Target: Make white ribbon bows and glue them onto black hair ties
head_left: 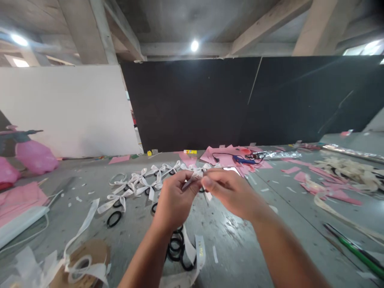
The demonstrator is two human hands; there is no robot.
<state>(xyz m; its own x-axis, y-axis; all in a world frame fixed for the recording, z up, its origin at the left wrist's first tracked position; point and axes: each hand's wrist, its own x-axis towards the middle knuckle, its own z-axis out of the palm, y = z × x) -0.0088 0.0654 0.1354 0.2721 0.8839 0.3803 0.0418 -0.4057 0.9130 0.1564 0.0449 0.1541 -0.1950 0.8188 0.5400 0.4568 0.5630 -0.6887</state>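
Observation:
Above the middle of the grey table, my left hand [178, 196] and my right hand [229, 190] meet with fingers pinched around a piece of white ribbon [197, 175]. Fingers hide much of that ribbon. Just behind and to the left lie several white ribbon bows [147, 185] with black rings attached. One black hair tie [114, 219] shows clearly at the left of that group. Between my forearms sits a pile of loose black hair ties [176, 245], beside a printed white ribbon strip [200, 252].
A cardboard ribbon spool [96, 250] lies front left, near a white face mask [22, 224]. Pink paper [223, 154] and a blue-handled corded tool [244, 160] lie at the back. Green-handled scissors or pliers [360, 254] rest at right, below heaped cream ribbon [345, 172]. A black panel [198, 104] stands behind.

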